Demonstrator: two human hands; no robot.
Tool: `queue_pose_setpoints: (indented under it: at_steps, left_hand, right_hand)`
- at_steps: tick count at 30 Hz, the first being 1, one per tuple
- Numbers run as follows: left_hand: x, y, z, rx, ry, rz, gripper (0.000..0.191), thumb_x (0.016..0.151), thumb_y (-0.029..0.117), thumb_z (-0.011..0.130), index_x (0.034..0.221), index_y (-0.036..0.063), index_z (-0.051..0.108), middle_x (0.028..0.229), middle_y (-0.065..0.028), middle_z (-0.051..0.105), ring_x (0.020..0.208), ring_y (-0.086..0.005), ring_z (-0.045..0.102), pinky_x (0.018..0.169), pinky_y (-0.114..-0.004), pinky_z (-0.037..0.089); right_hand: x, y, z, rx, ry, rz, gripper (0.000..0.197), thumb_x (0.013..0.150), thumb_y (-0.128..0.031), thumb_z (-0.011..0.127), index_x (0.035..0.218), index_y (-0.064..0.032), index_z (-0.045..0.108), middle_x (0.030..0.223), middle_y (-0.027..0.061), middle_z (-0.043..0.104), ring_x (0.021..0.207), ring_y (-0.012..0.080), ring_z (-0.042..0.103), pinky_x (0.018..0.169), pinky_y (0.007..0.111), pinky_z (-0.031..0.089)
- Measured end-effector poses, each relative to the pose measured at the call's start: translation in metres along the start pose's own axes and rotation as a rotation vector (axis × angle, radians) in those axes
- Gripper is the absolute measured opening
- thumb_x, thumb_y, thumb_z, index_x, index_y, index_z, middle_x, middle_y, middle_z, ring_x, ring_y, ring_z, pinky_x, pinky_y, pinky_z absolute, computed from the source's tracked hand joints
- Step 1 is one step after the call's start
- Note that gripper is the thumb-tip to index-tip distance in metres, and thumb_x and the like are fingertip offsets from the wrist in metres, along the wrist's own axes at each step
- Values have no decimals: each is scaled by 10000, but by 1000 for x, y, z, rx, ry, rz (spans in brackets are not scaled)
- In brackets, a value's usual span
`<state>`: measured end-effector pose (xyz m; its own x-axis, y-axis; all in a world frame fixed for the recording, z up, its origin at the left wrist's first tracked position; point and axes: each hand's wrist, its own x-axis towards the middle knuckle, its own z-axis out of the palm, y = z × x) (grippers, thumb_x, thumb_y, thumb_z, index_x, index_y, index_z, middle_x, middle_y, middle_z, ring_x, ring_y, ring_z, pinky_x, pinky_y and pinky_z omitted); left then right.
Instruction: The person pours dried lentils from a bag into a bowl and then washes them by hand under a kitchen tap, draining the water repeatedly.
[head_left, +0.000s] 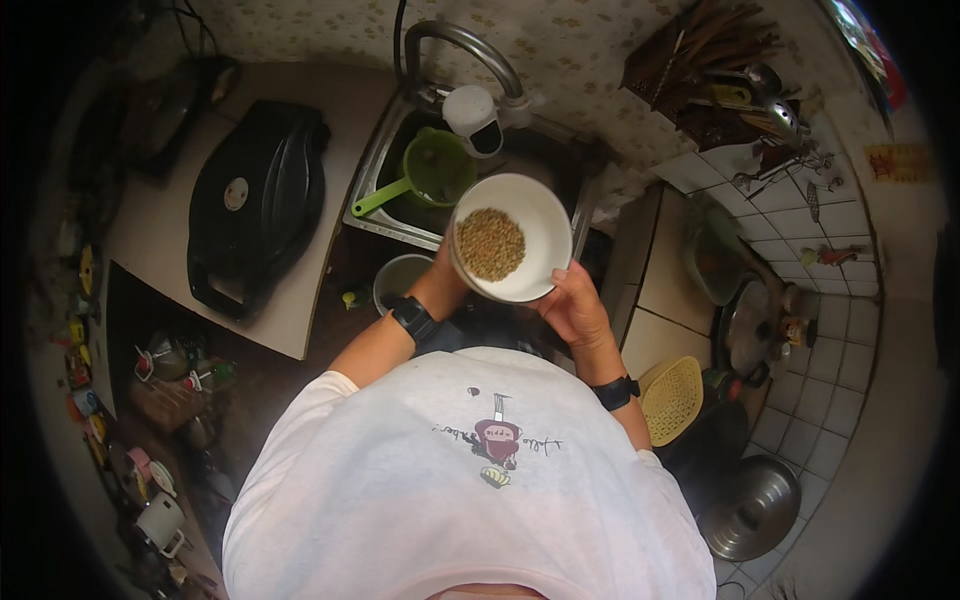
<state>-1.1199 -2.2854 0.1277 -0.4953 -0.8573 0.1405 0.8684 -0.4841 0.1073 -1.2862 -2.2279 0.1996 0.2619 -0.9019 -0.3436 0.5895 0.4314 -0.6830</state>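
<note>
A white bowl (546, 225) is held up in front of me, tilted, with small brownish-green grains or lentils (491, 244) gathered on its left side. My left hand (450, 277) grips the bowl's lower left side, its fingers mostly hidden behind the bowl. At the lower right, my right hand (571, 306) holds the bowl with the thumb on the rim. Just behind the bowl, a green strainer or ladle-like pan with a handle (439, 166) rests in the metal sink (360, 202). Above the sink curves a metal faucet (469, 37) with a white attachment (472, 120).
On the left counter (300, 300) lies a black electric griddle (259, 210). A bucket (401, 277) stands below the sink. To the right are a yellow plastic basket (673, 401), a lidded pan (746, 330) and a metal lid (754, 508). Utensils hang in a wall rack (712, 127).
</note>
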Motion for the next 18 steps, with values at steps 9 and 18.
queue_pose_setpoints:
  at_steps: [9,18]
  left_hand:
    - [28,42,8,90,279,143,166,915,227,489,839,83,519,772,-40,512,742,-188,489,746,-312,427]
    - [37,-21,39,2183,-359,103,412,765,-48,485,1164,53,515,1068,-145,591,1095,-336,501,1011,-443,306]
  right_hand:
    - [10,-20,-59,-158,116,-49,569,814,-189,537,1306,-9,315,1218,154,493,1109,278,519,892,470,463]
    - [15,3,-65,-215,170,27,554,818,-135,558,1300,-28,306,1161,127,518,1052,254,545,860,431,488]
